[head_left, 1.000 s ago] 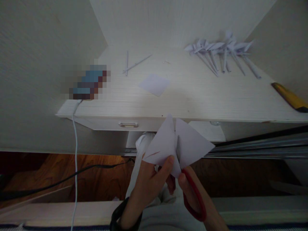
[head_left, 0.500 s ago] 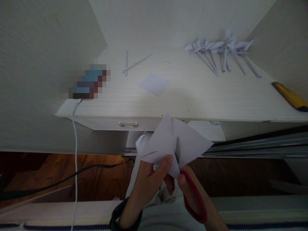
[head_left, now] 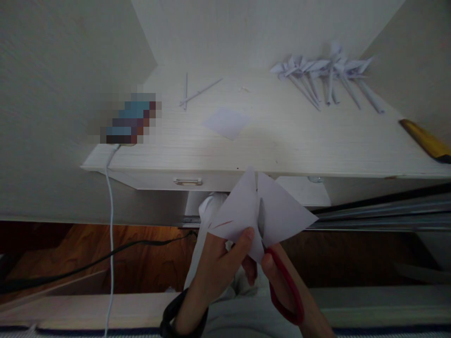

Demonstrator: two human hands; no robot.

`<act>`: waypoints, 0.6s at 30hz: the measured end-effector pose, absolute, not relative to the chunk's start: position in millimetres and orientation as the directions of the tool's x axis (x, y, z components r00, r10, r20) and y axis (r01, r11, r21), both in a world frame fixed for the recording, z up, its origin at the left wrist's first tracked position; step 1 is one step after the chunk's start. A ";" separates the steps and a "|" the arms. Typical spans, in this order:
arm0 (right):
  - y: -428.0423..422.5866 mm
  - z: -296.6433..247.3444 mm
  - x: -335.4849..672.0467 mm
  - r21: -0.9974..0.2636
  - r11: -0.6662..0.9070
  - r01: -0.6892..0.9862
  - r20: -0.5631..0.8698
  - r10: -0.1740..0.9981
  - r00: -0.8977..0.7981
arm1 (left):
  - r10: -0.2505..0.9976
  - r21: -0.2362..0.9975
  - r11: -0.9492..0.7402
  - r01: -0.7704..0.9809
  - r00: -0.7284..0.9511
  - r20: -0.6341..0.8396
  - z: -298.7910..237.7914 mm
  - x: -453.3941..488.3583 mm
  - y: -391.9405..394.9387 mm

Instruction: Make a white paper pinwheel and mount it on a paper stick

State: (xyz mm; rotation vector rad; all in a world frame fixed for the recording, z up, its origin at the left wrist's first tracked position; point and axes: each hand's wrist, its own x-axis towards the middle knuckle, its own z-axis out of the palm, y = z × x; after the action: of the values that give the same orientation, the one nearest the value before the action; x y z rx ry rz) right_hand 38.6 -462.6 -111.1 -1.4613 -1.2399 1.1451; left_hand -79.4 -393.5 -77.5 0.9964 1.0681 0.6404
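Observation:
A white paper sheet (head_left: 232,209) is held up in front of the desk's edge, with a slit running up its middle and a brownish line near its left corner. My left hand (head_left: 225,263) pinches its lower part, thumb on top and fingers beneath. In my right hand (head_left: 278,272) are red-handled scissors (head_left: 298,300), their blade lying in the slit between the two halves. The fingers of my right hand are partly hidden by the handle and paper. Another white paper square (head_left: 226,123) lies flat on the desk beyond.
The white desk (head_left: 310,145) carries two thin paper sticks (head_left: 202,91) and several folded paper pinwheels on rolled sticks (head_left: 327,72). A yellow-and-black object (head_left: 424,141) lies at right; a blurred-out device (head_left: 130,119) with a white cable (head_left: 111,225) sits left. Below is a drawer handle (head_left: 188,182).
The paper has shifted slightly to the right and tilted a little, along with the scissors. Both hands keep nearly the same hold; the things on the desk stay put.

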 end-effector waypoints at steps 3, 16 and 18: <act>-462.9 -111.0 36.7 -0.979 -0.152 0.134 -0.145 0.988 0.062 | 0.822 0.901 0.430 0.048 0.391 -0.414 -76.9 -79.7 -393.0; -471.3 -122.6 33.8 -0.972 -0.195 0.134 -0.174 0.973 0.151 | 0.853 0.912 0.402 0.077 0.331 -0.404 -73.1 -78.5 -393.0; -470.8 -122.3 32.9 -0.972 -0.209 0.104 -0.193 0.971 0.141 | 0.846 0.905 0.422 0.061 0.333 -0.417 -73.1 -78.0 -393.2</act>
State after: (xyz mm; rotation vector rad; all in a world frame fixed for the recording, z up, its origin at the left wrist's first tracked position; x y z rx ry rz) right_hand 32.9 -470.8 -122.3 -1.5060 -1.0934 1.1976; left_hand -78.0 -393.2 -73.1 1.0185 1.1229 0.6487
